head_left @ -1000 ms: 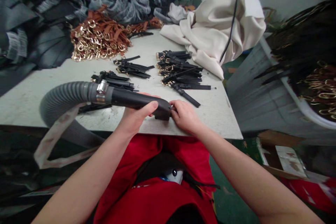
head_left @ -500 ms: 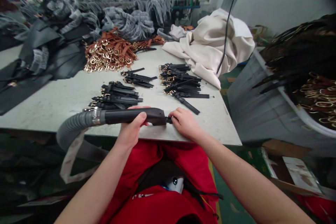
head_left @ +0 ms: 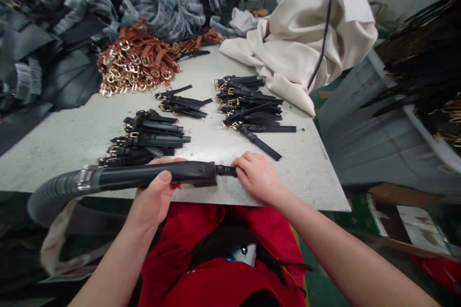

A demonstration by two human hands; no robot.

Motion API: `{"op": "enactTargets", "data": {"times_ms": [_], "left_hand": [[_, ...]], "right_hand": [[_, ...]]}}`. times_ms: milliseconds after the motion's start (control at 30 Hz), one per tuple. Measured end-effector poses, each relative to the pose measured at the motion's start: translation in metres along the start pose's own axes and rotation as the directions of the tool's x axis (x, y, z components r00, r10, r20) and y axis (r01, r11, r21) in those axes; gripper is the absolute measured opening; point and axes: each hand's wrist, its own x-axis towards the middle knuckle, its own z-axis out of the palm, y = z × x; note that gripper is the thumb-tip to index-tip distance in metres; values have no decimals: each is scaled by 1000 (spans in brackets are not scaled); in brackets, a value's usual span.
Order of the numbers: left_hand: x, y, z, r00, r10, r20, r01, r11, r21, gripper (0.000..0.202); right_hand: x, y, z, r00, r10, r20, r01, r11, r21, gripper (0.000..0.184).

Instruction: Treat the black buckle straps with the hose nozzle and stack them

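Head view: black hose nozzle meeting short black strap

Held by left hand, with fingers wrapped around and thumb on near side: the nozzle, above front edge of table. Held by right hand, in small pinch, nearly closed: the strap, just at nozzle's mouth. Strap end inside mouth or only touching: not possible to tell. Better to hold nozzle steady, align strap straight with mouth, and pinch without twisting.
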Motion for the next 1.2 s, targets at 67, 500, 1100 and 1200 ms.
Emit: {"op": "enactTargets", "data": {"times_ms": [67, 500, 1100, 1200], "left_hand": [[-1, -3, 5, 1000, 1, 11, -1, 1000, -23, 31], [-26, 28, -33, 980, 147, -136, -145, 989, 21, 30], [-44, 20, -34, 994, 29, -106, -31, 999, -21, 32], [-44, 20, -31, 996, 22, -89, -22, 1000, -3, 32]], "right_hand": [[0, 0, 0, 1000, -7, -2, 7, 1000, -7, 23], [-4, -11, -1, 987, -47, -153, 51, 998, 22, 15], [6, -12, 10, 997, 80, -17, -78, 992, 95, 4], [6, -13, 10, 998, 67, -5, -66, 994, 85, 4]]}}
